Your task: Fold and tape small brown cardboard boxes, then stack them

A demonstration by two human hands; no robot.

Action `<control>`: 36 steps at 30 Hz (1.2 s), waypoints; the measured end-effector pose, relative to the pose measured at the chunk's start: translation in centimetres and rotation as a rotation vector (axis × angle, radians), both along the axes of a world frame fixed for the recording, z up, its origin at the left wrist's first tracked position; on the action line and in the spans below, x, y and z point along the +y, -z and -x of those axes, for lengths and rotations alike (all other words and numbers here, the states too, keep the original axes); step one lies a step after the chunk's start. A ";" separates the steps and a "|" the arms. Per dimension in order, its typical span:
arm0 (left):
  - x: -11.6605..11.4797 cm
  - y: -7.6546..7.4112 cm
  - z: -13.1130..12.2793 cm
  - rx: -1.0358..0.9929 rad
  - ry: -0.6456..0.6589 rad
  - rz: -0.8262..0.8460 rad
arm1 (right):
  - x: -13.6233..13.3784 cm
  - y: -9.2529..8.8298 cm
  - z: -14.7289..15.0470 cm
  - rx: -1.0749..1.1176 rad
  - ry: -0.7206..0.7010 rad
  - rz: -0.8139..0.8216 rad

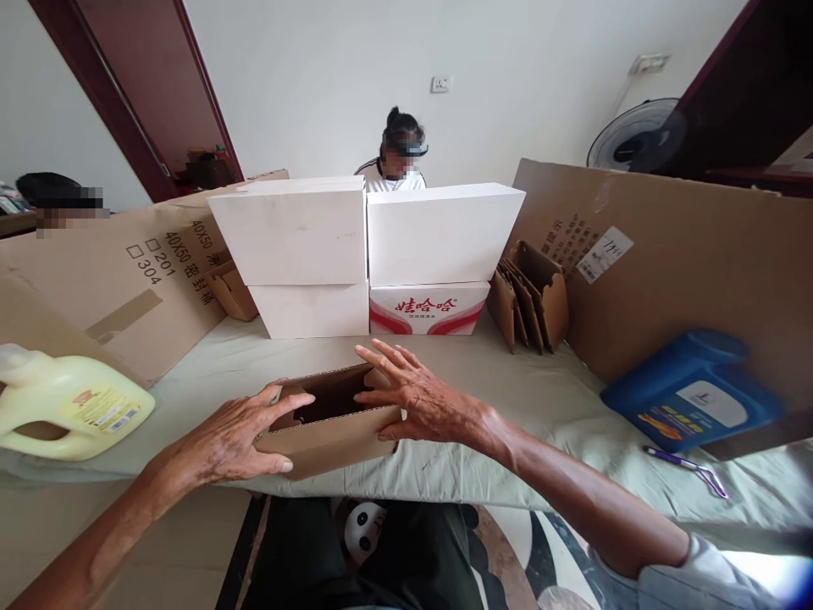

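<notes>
A small brown cardboard box (330, 440) with an open top stands at the near edge of the cloth-covered table (521, 407). My left hand (238, 436) grips its left end, thumb on the front wall and fingers over the rim. My right hand (412, 394) rests on its right end, thumb on the front wall, fingers spread over the top. A pale yellow jug (69, 407) lies on its side at the far left. A blue jug (692, 394) lies on the right.
Stacked white boxes (368, 241) and a red-printed carton (428, 309) stand at the back, a seated person (397, 161) behind them. Folded brown cartons (530, 296) lean at right. Large cardboard sheets (686, 263) flank both sides. A purple-handled tool (689, 466) lies near the blue jug.
</notes>
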State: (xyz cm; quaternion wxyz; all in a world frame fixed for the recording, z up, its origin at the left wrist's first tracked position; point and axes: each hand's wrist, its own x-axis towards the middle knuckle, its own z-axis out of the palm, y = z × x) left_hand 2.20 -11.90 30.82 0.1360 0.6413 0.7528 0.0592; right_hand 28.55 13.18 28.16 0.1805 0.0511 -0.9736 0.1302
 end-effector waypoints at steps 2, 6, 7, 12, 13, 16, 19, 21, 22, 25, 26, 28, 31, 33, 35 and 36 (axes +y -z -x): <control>0.0 0.4 0.5 -0.007 0.008 -0.008 | 0.2 0.0 0.2 -0.012 -0.047 -0.002; -0.3 0.7 1.0 0.021 0.072 -0.050 | -0.1 0.1 0.6 0.006 -0.069 -0.019; -0.4 0.7 0.9 0.035 0.078 -0.054 | -0.3 0.2 0.6 0.016 -0.067 -0.028; -0.9 0.9 0.5 0.016 0.058 -0.063 | -1.5 1.4 -0.3 0.120 -0.021 0.011; -1.0 1.3 0.7 -0.014 0.051 -0.091 | -1.5 1.8 -0.6 0.152 0.006 0.052; -1.2 2.9 1.5 -0.144 0.020 -0.218 | -1.6 3.0 -1.4 0.258 0.128 0.214; -1.3 4.3 2.0 -0.286 -0.009 -0.333 | -1.7 4.2 -1.7 0.374 0.243 0.375; -1.3 4.7 1.9 -0.360 -0.043 -0.385 | -1.8 4.9 -1.7 0.418 0.285 0.450; -1.4 4.8 1.8 -0.391 -0.068 -0.407 | -1.7 5.2 -1.6 0.431 0.295 0.481; -1.6 4.6 1.3 -0.455 -0.144 -0.461 | -0.8 6.1 -1.3 0.476 0.295 0.608; -1.8 4.5 1.2 -0.478 -0.166 -0.478 | -0.2 6.4 -1.2 0.478 0.289 0.669; -1.9 4.3 1.2 -0.558 -0.213 -0.499 | 1.1 7.1 -0.9 0.422 0.275 0.797; -1.7 4.3 1.5 -0.770 -0.280 -0.478 | 2.4 7.8 -0.3 0.278 0.239 0.984; -1.4 4.3 1.9 -0.902 -0.317 -0.439 | 2.7 7.9 0.1 0.240 0.212 1.149; -0.9 4.2 2.4 -0.995 -0.344 -0.399 | 2.6 7.6 0.0 0.195 0.191 1.328; -0.7 4.1 2.6 -1.033 -0.359 -0.387 | 2.6 7.4 -0.2 0.149 0.183 1.401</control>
